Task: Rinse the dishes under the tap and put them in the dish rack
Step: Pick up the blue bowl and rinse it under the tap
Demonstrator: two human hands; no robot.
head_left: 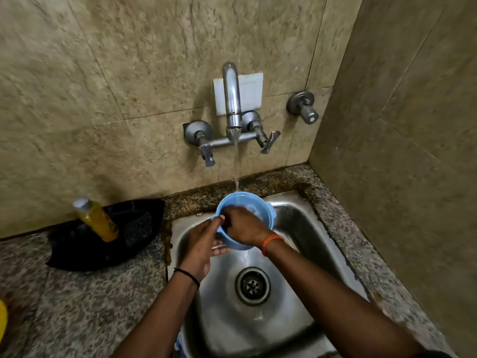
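Over the sink [296, 223], the left hand [204, 244] grips the blue bowl's [247, 208] near side from below, thumb on its rim. The right hand [242, 226] reaches inside, fingers curled against the wall. Water falls from the tap [232, 99] into the bowl.

Bowl [245, 220] over sink [296, 228] — under tap [232, 99], bottle [96, 219] left

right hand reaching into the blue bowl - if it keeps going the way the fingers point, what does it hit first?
Probably the blue bowl's inner wall on the left side. The right hand points left and slightly down into it; the left hand holds the outside there. Depth inside is unclear.
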